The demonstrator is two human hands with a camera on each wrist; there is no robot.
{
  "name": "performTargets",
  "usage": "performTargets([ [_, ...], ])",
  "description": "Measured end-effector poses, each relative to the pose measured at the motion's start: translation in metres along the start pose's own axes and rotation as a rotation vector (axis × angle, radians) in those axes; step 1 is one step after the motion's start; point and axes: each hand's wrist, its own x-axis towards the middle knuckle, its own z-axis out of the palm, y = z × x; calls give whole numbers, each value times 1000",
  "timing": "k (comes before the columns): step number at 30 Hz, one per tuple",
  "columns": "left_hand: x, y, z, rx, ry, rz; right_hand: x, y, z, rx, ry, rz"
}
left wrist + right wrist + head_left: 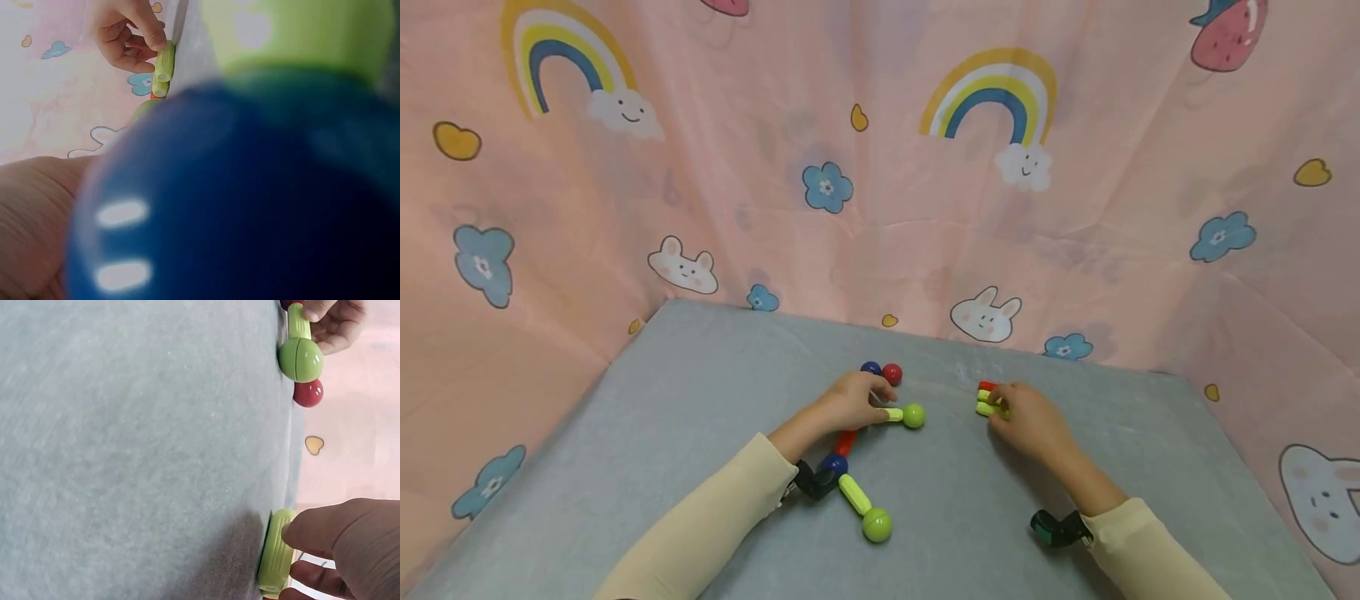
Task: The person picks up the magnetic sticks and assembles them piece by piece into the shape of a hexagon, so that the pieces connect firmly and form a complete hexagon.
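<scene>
Cream left sleeve (707,517) enters from 7 o'clock, cream right sleeve (1150,554) from 5, black left wrist camera (815,481) and black right wrist camera (1056,529) at the cuffs. Nearest on the grey tabletop (955,517): near green ball (877,525), touching a ribbed near green rod (854,494) that runs toward 11 o'clock to the near blue ball (835,465). From there a red connecting rod (845,443) heads to 1 o'clock, far end hidden by the left hand. Right hand (1030,421), grip narrow, pinches the front green rod (276,553) between thumb and fingers; rod lies on the table, at 10 o'clock from the hand. Just behind it, back green rod (982,396), then loose red rod (985,386). Left hand (856,398), grip also narrow, pinches the upper green rod (893,414), upper green ball (913,416) on its 3 o'clock end. Beyond, at 1 o'clock from that hand: far blue ball (871,367), far red ball (892,373) just beside it at 3. Behind everything, pink curtain (895,267) with rainbows, bunnies, blue flowers.
</scene>
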Motion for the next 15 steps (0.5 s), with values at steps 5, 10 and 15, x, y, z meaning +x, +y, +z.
performTargets([
  [5, -5, 2, 2, 76, 17, -2, 1, -2, 2, 4, -11, -3],
  [10, -11, 0, 3, 123, 63, 25, 3, -4, 5, 9, -23, 11],
  [15, -16, -3, 3, 90, 110, -19, 3, -10, 6, 37, -26, 33],
])
